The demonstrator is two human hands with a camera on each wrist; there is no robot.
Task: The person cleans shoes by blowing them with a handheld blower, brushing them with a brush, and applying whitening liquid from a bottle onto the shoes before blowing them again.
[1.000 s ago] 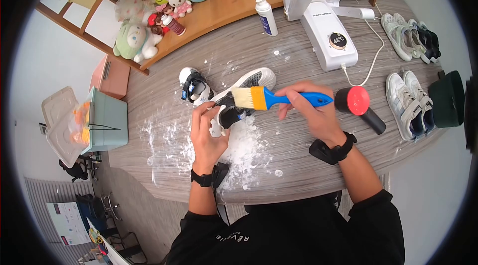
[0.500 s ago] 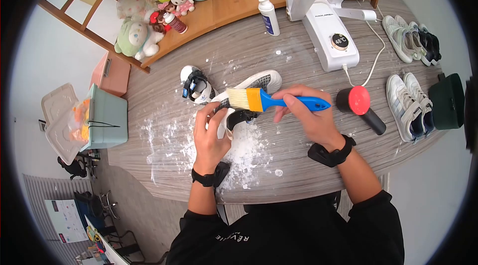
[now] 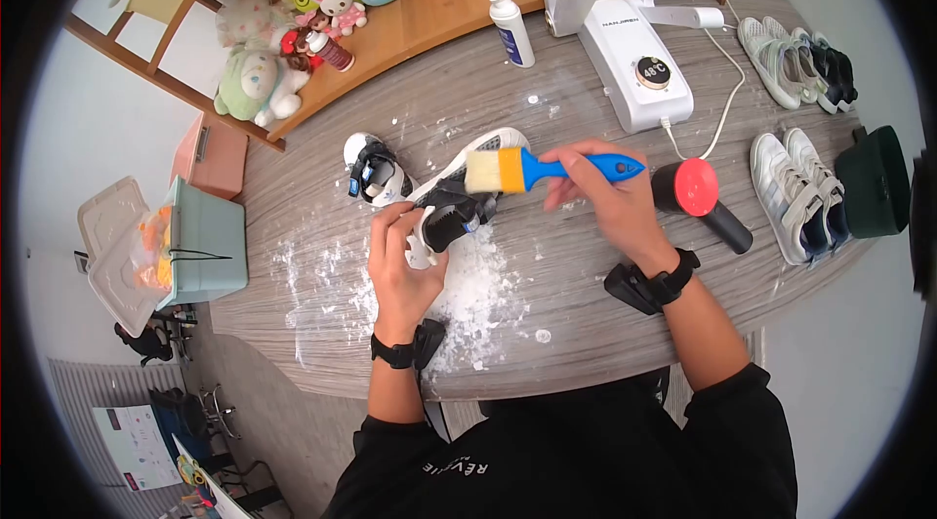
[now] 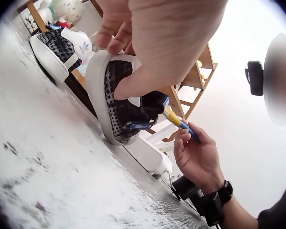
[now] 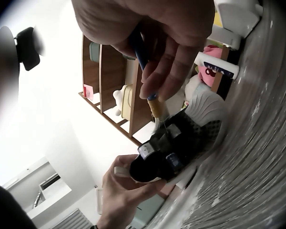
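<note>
The left hand (image 3: 402, 265) grips a black-and-white shoe (image 3: 451, 212) by its heel, holding it tilted over white powder on the table (image 3: 576, 265). In the left wrist view, the thumb presses the mesh side of the shoe (image 4: 118, 105). The right hand (image 3: 615, 202) pinches the blue handle of a brush (image 3: 509, 171); its pale bristles lie over the shoe's upper and straps. From the right wrist view, the bristles meet the strap area of the shoe (image 5: 181, 143). A matching shoe (image 3: 376, 171) stands to the left, touching nothing held.
A white bottle (image 3: 512, 31) and a white device (image 3: 639, 65) with a cable stand at the back. A black-and-red tool (image 3: 695, 187) lies right of the right hand. Beyond it are white shoes (image 3: 781, 192) and a dark green container (image 3: 872, 182). Plush toys fill the shelf (image 3: 429, 17).
The held shoe tilted one way, showing its pale heel, then turned back so its dark opening faces the person. The brush shifted left, then back right, along the shoe.
</note>
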